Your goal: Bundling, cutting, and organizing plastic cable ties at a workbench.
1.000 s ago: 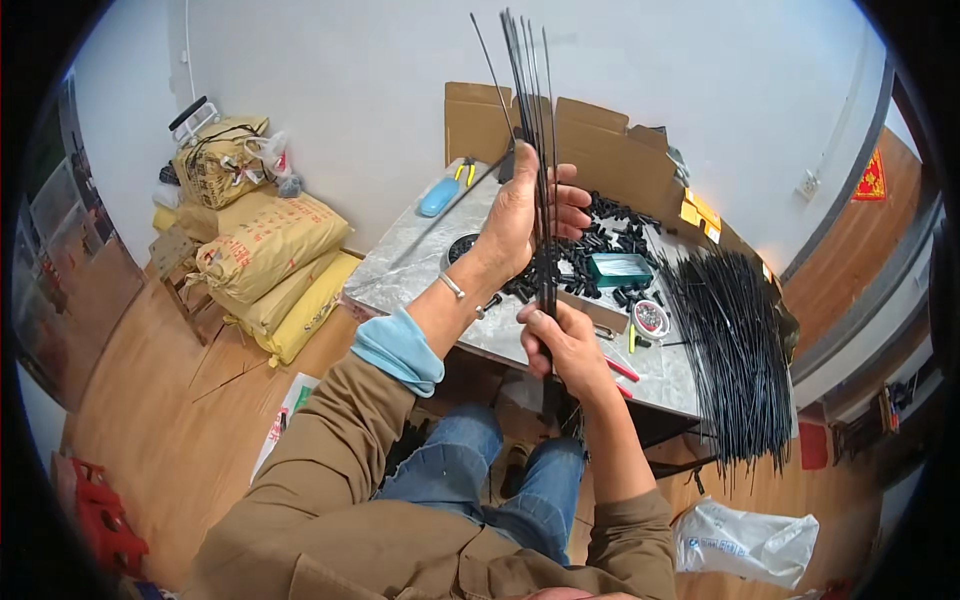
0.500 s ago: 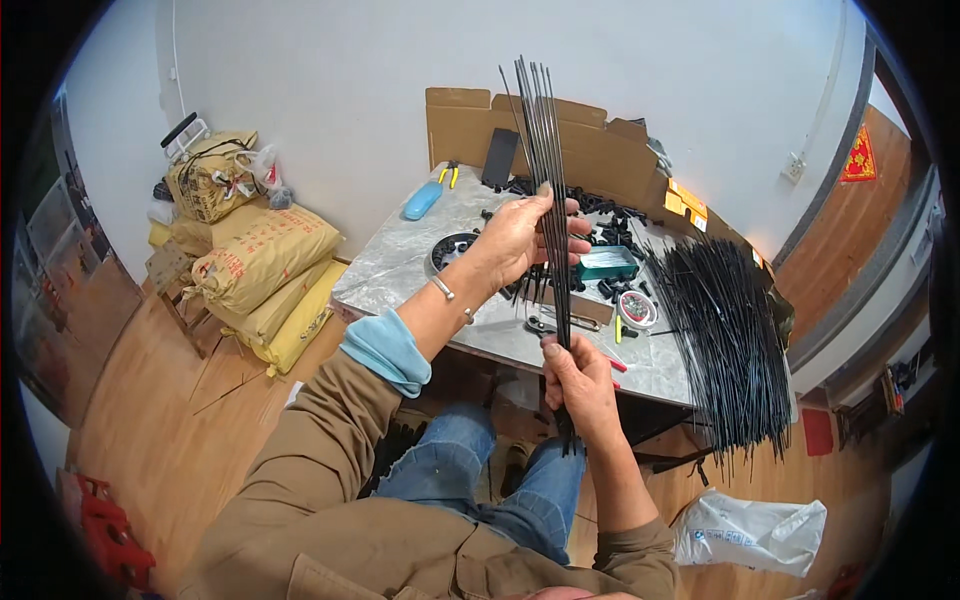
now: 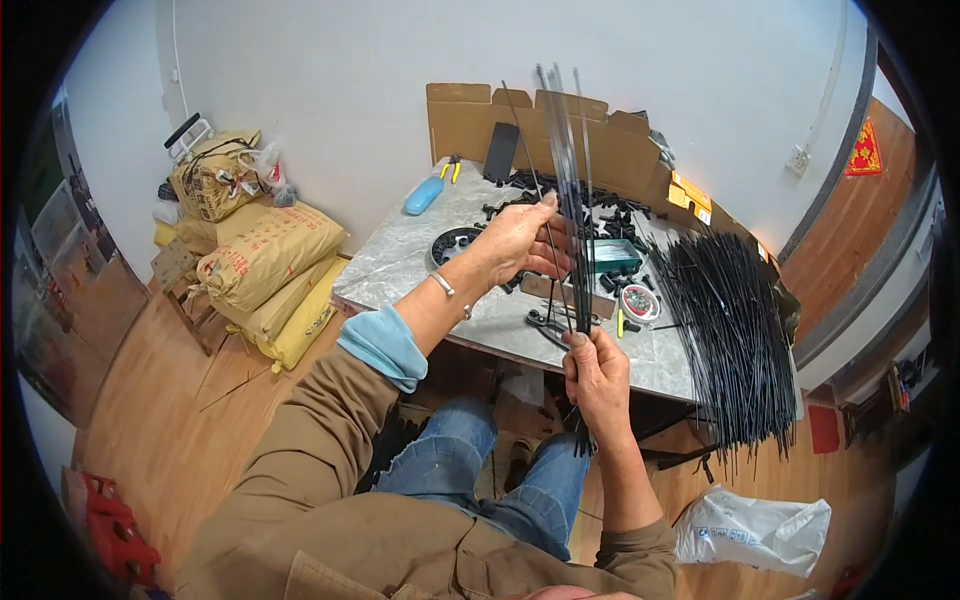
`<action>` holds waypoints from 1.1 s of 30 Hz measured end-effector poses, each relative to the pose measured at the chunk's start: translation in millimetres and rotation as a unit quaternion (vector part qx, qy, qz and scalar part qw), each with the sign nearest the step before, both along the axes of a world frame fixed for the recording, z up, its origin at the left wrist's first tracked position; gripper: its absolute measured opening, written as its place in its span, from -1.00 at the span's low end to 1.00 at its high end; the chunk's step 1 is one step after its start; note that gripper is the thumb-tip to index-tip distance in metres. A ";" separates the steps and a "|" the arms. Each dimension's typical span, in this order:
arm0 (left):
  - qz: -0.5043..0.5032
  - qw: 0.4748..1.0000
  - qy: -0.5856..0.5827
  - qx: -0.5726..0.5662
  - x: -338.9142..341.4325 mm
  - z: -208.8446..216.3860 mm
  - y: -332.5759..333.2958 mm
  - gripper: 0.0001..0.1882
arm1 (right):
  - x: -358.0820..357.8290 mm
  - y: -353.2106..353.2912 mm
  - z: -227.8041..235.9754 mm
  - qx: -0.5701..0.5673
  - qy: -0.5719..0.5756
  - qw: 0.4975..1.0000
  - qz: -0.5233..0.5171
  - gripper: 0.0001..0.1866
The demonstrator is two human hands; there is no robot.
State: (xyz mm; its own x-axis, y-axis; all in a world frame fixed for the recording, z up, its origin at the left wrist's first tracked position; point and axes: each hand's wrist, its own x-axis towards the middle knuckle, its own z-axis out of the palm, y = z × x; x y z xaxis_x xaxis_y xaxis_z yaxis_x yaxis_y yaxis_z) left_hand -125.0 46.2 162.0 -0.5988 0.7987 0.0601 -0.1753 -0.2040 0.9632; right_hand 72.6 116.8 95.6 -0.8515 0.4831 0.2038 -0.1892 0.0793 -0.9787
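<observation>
Tan sack [image 3: 268, 258]: red printed characters, too small to read. White plastic bag [image 3: 765, 532]: blue print, illegible. Red hanging [image 3: 863, 152]: golden markings, unreadable.

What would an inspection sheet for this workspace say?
Surface: grey marbled tabletop, crowded through its middle.
Job's things: roughly upright bundle of thin black rods; large heap of similar black rods overhanging the tabletop's front edge at right.
Clutter: small black parts; yellow-handled pliers; blue oblong case; green rectangular tray.
Hands: right hand grips the bundle low; left hand beside its upper part, contact unclear.
Cables: thin white vertical line at upper left, possibly a cable.
Surroundings: stacked tan sacks; white plastic bag on wood-look floor.
</observation>
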 end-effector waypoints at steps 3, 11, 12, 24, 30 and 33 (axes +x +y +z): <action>-0.059 0.998 -0.039 0.001 2.9 3.4 1.9 -0.39 | 1.7 -1.3 0.1 0.064 -0.011 0.998 -0.011 -0.77; -0.052 0.976 -0.156 0.140 2.3 -4.7 20.9 -0.59 | 10.5 -18.6 8.3 0.016 -0.076 0.997 0.030 -0.77; -0.040 0.978 -0.152 0.138 -0.1 -4.6 21.7 -0.64 | 11.7 -16.6 6.1 0.014 -0.078 0.996 0.029 -0.77; -0.059 0.990 -0.107 0.074 -0.2 -8.6 11.2 -0.73 | -26.9 82.5 -73.9 0.554 -0.198 0.798 -0.133 -0.62; -0.057 0.993 -0.078 0.067 -3.8 -15.2 11.6 -0.67 | -23.1 93.4 -90.3 0.584 -0.162 0.778 -0.165 -0.66; -0.052 0.993 -0.067 0.086 -7.9 -17.4 9.9 -0.63 | -11.8 107.7 -89.9 0.607 -0.203 0.749 -0.170 -0.67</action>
State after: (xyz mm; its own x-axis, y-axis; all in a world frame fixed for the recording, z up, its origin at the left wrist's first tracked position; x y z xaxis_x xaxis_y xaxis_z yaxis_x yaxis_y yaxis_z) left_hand -132.9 56.1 144.6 -0.5256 0.8414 0.1259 -0.3281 -0.3371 0.8824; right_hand 60.8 224.5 5.7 -0.8318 0.3541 0.4275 0.3375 0.9340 -0.1172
